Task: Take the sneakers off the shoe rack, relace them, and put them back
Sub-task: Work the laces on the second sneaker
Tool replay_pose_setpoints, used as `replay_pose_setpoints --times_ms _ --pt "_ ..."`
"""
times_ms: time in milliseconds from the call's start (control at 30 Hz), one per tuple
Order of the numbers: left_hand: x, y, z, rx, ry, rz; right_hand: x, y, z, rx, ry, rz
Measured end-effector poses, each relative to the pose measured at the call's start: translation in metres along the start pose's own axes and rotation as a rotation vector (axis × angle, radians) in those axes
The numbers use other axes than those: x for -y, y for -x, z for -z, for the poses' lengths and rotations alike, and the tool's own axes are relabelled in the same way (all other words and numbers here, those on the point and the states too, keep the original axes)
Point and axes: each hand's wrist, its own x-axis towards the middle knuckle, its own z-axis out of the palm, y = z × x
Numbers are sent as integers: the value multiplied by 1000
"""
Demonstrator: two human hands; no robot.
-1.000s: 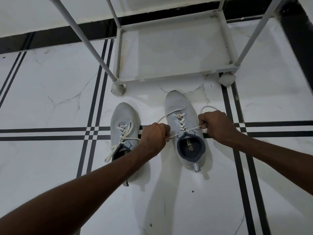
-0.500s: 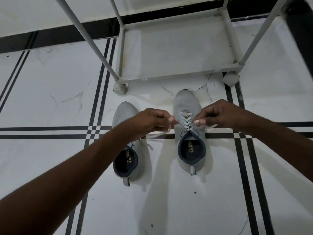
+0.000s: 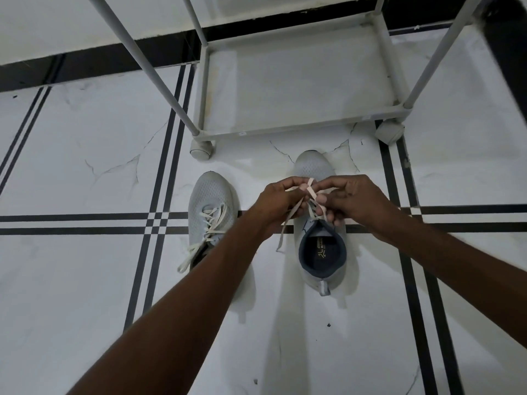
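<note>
The rack (image 3: 299,129) stands beyond both hands, its bottom shelf bare. The left shoe (image 3: 212,212), laces loose, lies outboard of the left hand (image 3: 278,205) and partly under that forearm. The right shoe (image 3: 320,238) sits directly beneath the fingers. A second ago the hands were spread apart, pulling the lace (image 3: 311,192) taut; they have since closed together above the tongue. Both hands now pinch the lace between thumb and fingertips, the remaining fingers curled. The strands appear crossed into a loop, though the exact wrap is unclear. Assessment: tightening is complete; knotting of the right shoe has begun.
</note>
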Motion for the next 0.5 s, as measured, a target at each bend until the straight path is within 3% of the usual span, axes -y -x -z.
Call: replay_pose_setpoints --times_ms 200,400,500 --pt "6 1 9 82 30 36 4 4 -4 5 159 54" --pt "9 -3 -3 -62 34 113 0 -2 -10 -21 373 146" --pt "9 -8 -2 -60 72 164 -3 -3 -10 -8 427 148"
